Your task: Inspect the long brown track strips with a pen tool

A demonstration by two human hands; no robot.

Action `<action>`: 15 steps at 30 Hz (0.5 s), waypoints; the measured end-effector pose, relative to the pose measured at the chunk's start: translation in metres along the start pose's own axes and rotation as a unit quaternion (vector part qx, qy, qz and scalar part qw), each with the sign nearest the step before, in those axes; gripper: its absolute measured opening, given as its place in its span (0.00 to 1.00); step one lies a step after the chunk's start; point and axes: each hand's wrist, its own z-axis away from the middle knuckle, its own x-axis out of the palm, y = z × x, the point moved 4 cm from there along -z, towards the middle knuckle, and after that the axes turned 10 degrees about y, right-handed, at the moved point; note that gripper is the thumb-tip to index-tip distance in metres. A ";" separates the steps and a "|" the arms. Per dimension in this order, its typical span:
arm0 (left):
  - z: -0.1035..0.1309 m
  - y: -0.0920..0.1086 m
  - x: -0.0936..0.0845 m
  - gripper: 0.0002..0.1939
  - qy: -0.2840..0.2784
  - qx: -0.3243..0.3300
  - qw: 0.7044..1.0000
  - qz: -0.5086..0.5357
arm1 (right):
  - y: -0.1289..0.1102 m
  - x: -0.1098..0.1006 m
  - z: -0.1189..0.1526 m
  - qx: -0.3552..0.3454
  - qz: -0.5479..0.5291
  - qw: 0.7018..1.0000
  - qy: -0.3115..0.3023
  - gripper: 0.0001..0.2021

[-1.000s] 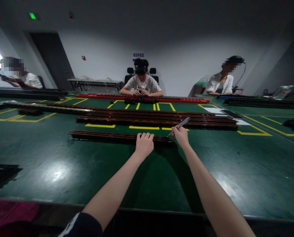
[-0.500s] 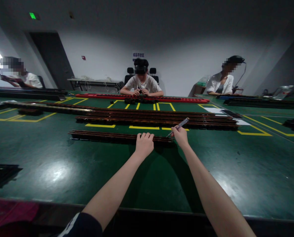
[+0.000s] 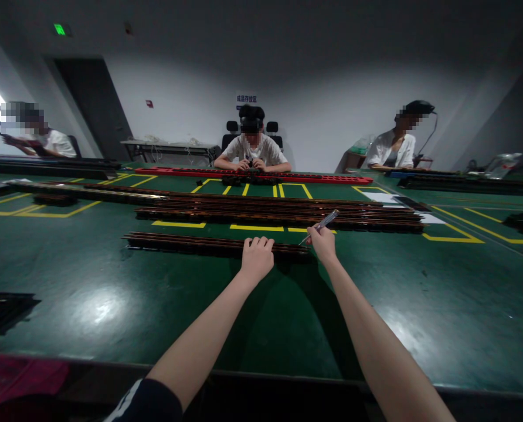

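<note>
A short bundle of long, dark strips (image 3: 182, 243) with reddish-brown edges lies crosswise on the green table in front of me. My left hand (image 3: 258, 255) is closed over it right of its middle, fingers bent over the far side. A pen with a clear, pale barrel (image 3: 329, 218) is pinched in my right hand (image 3: 322, 243). It slants down to the left, its tip at the bundle's right end; whether it touches I cannot tell. Just beyond lies a longer stack of similar strips (image 3: 279, 214).
The green table (image 3: 112, 328) bears yellow tape outlines. More dark strips (image 3: 6, 310) lie at the near left. White paper (image 3: 432, 218) and a dark flat object (image 3: 411, 203) sit at the right. A red rail (image 3: 177, 172) runs before a co-worker (image 3: 261, 149); two other people sit left and right.
My right hand and the pen have shifted very slightly to the right along the bundle's end. My left hand stays in place on the strips.
</note>
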 end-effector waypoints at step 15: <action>0.000 -0.001 0.002 0.20 -0.002 -0.005 1.000 0.009 | -0.011 -0.008 0.005 0.025 -0.002 0.998 0.062 0.07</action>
